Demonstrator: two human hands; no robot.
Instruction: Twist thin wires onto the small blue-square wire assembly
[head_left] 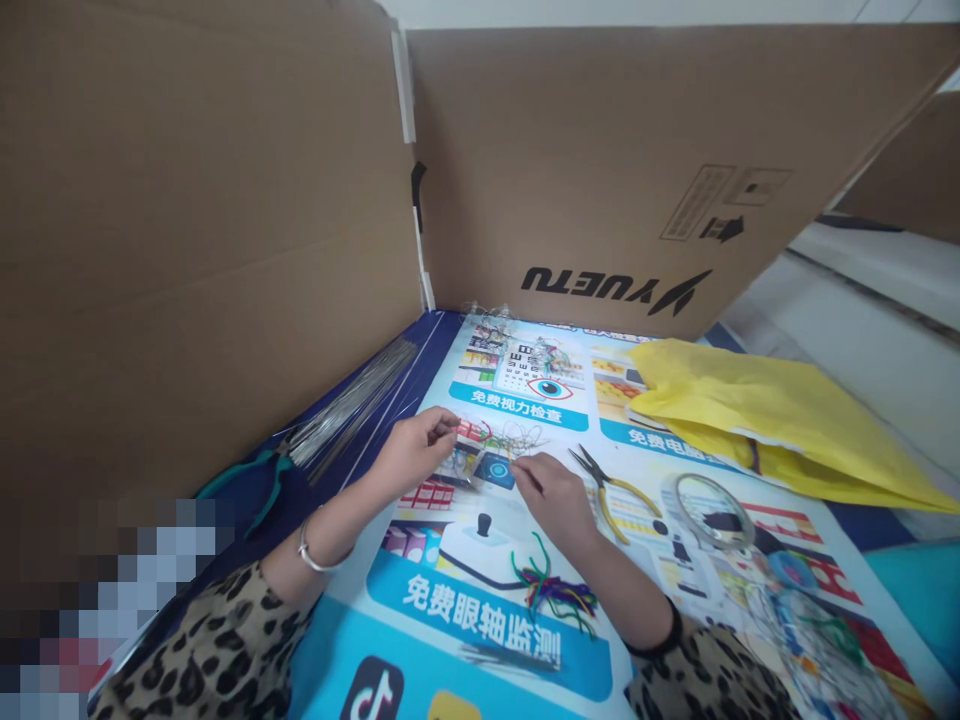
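Observation:
My left hand is closed in a pinch above the printed poster sheet; what its fingertips hold is too small to make out. Facing it, my right hand is pinched too, its fingertips a short way to the right and lower. Thin lines seem to show between the two hands, but they are blurred. Just beyond the fingers lies a loose tangle of fine wire with bits of coloured thread. Yellow-handled pliers rest right of my right hand. Below that hand sits a bunch of coloured threads.
Cardboard walls stand at the left and back. A bundle of straight wires and teal-handled pliers lie left. At right are a yellow bag, a clear ring-shaped roll and a clear bag of mixed pieces.

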